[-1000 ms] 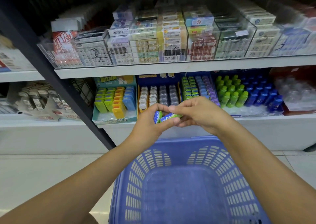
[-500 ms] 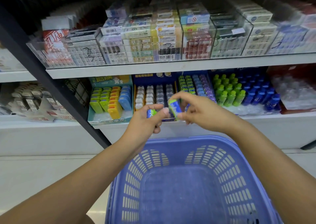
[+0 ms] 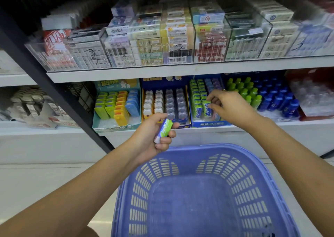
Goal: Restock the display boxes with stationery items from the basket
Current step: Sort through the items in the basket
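My left hand [image 3: 153, 137] holds a green and white eraser [image 3: 164, 129] in front of the lower shelf, above the basket's far rim. My right hand [image 3: 229, 106] pinches a second green eraser [image 3: 207, 108] and has it at the front of the blue display box [image 3: 209, 123], among rows of the same green, blue and purple erasers. The blue plastic basket [image 3: 204, 150] sits below my arms and I see nothing lying in it.
Left of that box stand a dark blue box [image 3: 166, 125] of white and grey erasers and a teal box [image 3: 115, 127] of green, yellow and blue ones. Green [image 3: 244, 92] and blue bottles [image 3: 278, 99] fill the shelf to the right. Clear bins of boxed stationery line the upper shelf [image 3: 162, 72].
My hands have parted: the right one took one eraser up to the blue display box, while the left one stayed lower with the other eraser.
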The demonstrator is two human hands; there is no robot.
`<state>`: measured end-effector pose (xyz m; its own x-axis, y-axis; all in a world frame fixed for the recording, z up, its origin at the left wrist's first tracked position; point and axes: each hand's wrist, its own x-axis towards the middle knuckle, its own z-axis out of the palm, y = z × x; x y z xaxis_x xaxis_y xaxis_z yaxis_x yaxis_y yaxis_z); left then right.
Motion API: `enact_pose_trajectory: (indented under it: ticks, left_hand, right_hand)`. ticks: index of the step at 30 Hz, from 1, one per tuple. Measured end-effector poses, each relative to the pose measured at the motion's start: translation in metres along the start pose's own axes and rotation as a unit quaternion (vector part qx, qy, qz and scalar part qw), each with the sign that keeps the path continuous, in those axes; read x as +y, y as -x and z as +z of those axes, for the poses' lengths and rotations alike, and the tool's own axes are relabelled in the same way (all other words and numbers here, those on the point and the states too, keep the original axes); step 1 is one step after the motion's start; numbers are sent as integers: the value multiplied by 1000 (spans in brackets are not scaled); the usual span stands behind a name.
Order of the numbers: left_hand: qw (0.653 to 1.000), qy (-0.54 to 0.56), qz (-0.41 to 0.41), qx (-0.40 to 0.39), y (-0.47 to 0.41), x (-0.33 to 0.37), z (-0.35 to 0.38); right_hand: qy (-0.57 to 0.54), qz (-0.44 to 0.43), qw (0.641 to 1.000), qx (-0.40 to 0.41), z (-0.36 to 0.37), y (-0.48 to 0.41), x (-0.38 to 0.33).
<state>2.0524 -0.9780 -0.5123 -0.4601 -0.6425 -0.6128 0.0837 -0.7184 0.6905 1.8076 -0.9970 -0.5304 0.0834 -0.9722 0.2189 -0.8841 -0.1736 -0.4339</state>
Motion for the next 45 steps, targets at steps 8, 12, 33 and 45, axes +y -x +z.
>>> enact_pose_trajectory:
  ticks: [8,12,33,45]
  left_hand:
    - [1000,1,9,3,-5,-6,3]
    - [999,-20,25,-4,-5,-7,2]
    - [998,-14,35,-49,1,0,1]
    - [992,57,34,-105,-3,-5,3]
  right_hand:
    - [28,-12,1000,6,-2,-4,2]
    - [65,-17,997,-33,-2,-7,0]
    - [-21,124,974,-186,-28,-43,0]
    - [65,110,979,-162,-26,-33,-30]
